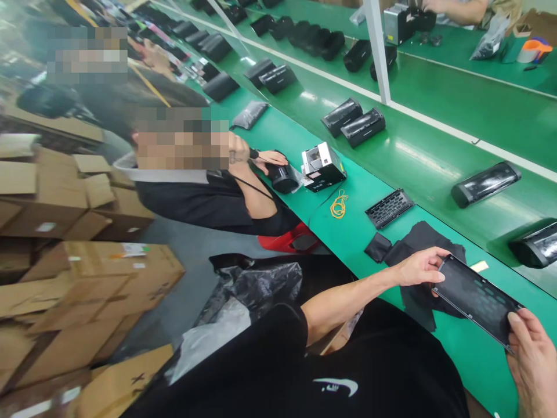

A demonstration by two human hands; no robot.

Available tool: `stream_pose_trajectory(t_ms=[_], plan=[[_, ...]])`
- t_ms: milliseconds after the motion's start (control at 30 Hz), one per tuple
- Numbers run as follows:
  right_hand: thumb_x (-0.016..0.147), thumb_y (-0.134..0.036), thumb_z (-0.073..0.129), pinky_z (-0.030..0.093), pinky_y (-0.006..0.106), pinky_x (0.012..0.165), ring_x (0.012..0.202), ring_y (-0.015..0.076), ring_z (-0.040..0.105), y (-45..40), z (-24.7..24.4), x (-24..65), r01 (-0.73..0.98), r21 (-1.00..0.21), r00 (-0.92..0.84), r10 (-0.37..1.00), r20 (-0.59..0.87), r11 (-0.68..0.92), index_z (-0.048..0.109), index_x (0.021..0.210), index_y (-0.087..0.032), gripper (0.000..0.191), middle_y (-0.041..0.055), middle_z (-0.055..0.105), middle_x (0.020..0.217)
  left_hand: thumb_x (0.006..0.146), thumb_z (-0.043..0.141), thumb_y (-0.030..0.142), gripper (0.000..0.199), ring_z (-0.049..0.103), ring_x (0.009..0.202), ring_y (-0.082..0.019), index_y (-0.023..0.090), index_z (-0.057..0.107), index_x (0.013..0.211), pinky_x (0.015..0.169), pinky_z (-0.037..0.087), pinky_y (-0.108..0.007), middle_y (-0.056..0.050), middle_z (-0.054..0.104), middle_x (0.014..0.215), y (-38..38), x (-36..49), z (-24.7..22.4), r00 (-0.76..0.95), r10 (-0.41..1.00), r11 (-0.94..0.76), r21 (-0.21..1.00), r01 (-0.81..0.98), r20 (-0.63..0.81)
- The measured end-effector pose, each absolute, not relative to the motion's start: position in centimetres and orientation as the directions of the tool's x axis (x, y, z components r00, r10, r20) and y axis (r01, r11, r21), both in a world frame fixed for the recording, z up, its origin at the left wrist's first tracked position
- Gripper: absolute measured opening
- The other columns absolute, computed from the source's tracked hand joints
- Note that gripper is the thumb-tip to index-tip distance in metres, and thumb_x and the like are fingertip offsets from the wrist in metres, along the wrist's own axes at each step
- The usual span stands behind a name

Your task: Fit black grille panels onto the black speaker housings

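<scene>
The left hand [420,267] grips one end of a flat black panel [476,299], fingers curled over its upper edge and thumb against its near side, holding it tilted above the near edge of the green worktop [435,157]. The right hand [533,360] clasps the opposite end of the same panel, thumb laid on its face at the lower corner, so the panel hangs between both hands, clear of the worktop. Going left to right: stacked cardboard boxes [65,278] fill the floor at the far left, with a crumpled black plastic bag [248,290] beside them, near the person's dark shirt. A co-worker [204,197] in a black top sits further along the near edge, one hand [270,158] on a black cylindrical housing [282,177]. Just beside it stands a small printer-like unit [322,165], white on top and black at the sides. A coil of yellow cord [338,204] lies near it, then a black slotted grille [389,207], and a black cloth [418,244] lies on the worktop under the held panel. Glossy black housings [485,184] lie spaced along the middle of the worktop, and a white upright post [378,49] rises from it. At the far edge another person's arm [452,8] rests near an orange tape roll [534,51].
</scene>
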State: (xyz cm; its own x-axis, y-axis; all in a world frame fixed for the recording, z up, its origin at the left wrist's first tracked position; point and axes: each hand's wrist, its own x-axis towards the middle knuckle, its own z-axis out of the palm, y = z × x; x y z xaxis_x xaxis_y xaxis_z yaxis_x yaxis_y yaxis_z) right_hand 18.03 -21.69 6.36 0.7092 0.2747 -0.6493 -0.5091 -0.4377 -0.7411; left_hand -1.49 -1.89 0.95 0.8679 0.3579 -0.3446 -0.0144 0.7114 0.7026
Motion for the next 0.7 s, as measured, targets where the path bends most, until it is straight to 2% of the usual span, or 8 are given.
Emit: stream_pose_trajectory(t_ms=[167, 467, 700], plan=[[0.050, -0.050, 0.102, 0.022, 0.016, 0.039, 0.045, 0.0047, 0.029, -21.75, 6.10, 18.08, -0.505, -0.767, 0.711, 0.312, -0.630, -0.396, 0.065, 0.099, -0.022, 0.067, -0.0111, 0.039, 0.057, 0.065, 0.100, 0.040, 0.084, 0.070, 0.086, -0.015, 0.021, 0.059, 0.136, 0.069, 0.060, -0.027, -0.003, 0.068, 0.105, -1.91, -1.36, 0.79, 0.852, 0.372, 0.713, 0.701, -0.008, -0.368], [0.047, -0.042, 0.102, 0.027, 0.016, 0.042, 0.052, 0.0053, 0.036, -21.46, 6.09, 18.17, -0.524, -0.769, 0.722, 0.288, -0.629, -0.365, 0.067, 0.093, -0.022, 0.061, -0.0069, 0.050, 0.068, 0.069, 0.097, 0.040, 0.080, 0.071, 0.080, -0.015, 0.021, 0.057, 0.135, 0.065, 0.059, -0.027, -0.002, 0.067, 0.104, -1.79, -1.24, 1.01, 0.851, 0.365, 0.718, 0.696, -0.001, -0.376], [0.047, -0.048, 0.100, 0.019, 0.018, 0.040, 0.049, 0.0056, 0.029, -21.20, 6.28, 18.04, -0.512, -0.771, 0.725, 0.291, -0.624, -0.379, 0.064, 0.096, -0.022, 0.066, -0.0100, 0.040, 0.059, 0.069, 0.096, 0.042, 0.082, 0.069, 0.079, -0.014, 0.021, 0.055, 0.137, 0.066, 0.058, -0.027, -0.001, 0.065, 0.103, -1.63, -1.20, 0.98, 0.854, 0.359, 0.706, 0.708, 0.017, -0.378]])
